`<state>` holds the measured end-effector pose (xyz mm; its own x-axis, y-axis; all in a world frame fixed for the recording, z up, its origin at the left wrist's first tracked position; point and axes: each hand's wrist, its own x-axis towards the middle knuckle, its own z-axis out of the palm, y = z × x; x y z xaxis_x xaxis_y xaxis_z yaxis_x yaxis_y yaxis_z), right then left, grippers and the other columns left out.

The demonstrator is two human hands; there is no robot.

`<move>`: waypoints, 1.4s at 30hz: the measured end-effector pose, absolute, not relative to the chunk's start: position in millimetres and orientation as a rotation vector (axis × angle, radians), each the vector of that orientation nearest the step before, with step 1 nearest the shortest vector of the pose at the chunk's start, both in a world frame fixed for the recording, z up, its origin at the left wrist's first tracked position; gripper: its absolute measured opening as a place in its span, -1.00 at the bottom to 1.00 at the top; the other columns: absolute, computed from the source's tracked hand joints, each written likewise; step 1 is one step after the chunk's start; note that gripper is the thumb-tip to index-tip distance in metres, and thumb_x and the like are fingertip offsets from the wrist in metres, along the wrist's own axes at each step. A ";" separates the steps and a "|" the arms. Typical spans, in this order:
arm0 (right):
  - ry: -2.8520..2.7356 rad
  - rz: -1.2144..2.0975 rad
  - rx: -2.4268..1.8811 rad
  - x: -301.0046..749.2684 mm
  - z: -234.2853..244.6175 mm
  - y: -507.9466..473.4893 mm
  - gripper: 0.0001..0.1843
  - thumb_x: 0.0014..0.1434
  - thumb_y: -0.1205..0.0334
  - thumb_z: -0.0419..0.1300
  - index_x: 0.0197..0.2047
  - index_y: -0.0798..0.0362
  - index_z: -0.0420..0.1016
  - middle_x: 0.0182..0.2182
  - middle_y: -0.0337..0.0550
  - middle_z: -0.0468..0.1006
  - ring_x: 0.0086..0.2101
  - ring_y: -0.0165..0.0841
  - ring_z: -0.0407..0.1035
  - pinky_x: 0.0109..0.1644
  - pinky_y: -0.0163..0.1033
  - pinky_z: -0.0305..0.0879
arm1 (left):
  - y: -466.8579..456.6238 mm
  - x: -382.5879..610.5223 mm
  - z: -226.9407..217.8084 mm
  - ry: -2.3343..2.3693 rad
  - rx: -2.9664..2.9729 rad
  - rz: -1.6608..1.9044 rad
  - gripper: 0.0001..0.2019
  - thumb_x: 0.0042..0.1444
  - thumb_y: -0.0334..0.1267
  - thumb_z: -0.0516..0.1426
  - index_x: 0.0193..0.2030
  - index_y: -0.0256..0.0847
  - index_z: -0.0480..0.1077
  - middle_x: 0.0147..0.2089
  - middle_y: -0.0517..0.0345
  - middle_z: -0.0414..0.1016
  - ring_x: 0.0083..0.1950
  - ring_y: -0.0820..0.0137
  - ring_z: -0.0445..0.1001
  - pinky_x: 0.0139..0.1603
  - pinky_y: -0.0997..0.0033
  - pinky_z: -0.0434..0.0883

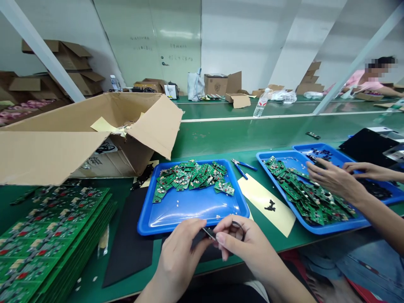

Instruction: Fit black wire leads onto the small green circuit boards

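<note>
Close to the table's front edge, my left hand [181, 248] is closed on a small dark board [208, 233] with a pale edge, mostly covered by fingers. My right hand [241, 240] pinches the same piece from the other side. A thin black loop [239, 227] curves around the fingers of my right hand; what it belongs to is hidden. Just beyond both hands lies a blue tray [192, 214], with several small green circuit boards [195, 174] heaped along its far side and tiny pale bits on its bottom.
Stacked green board panels [53, 235] and an open carton [104, 160] stand left. Blue-handled cutters [243, 168] and yellow paper [261, 193] with a black piece [270, 205] lie right of the tray. A co-worker's hands [337, 181] work over another filled blue tray [315, 229].
</note>
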<state>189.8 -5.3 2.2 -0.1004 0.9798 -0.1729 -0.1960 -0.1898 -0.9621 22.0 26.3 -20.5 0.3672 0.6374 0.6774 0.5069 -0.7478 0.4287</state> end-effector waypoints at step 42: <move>-1.833 -0.037 -1.103 192.0 -2.0 -1.0 -0.77 0.27 0.51 0.02 -0.22 0.14 0.48 -0.37 -0.05 0.57 -0.32 -0.33 0.50 -0.13 -0.25 0.48 | 21.8 34.3 -15.7 0.867 1.481 0.832 -0.66 0.29 -0.02 -0.05 -0.23 -0.21 0.40 -0.42 0.24 0.32 -0.52 0.52 0.28 -0.52 0.55 0.28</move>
<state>192.0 -1.0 -2.0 -0.1302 0.6649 0.7355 0.6940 0.5909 -0.4114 34.3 21.8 -15.7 0.4719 0.8814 0.0216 0.0577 -0.0554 0.9968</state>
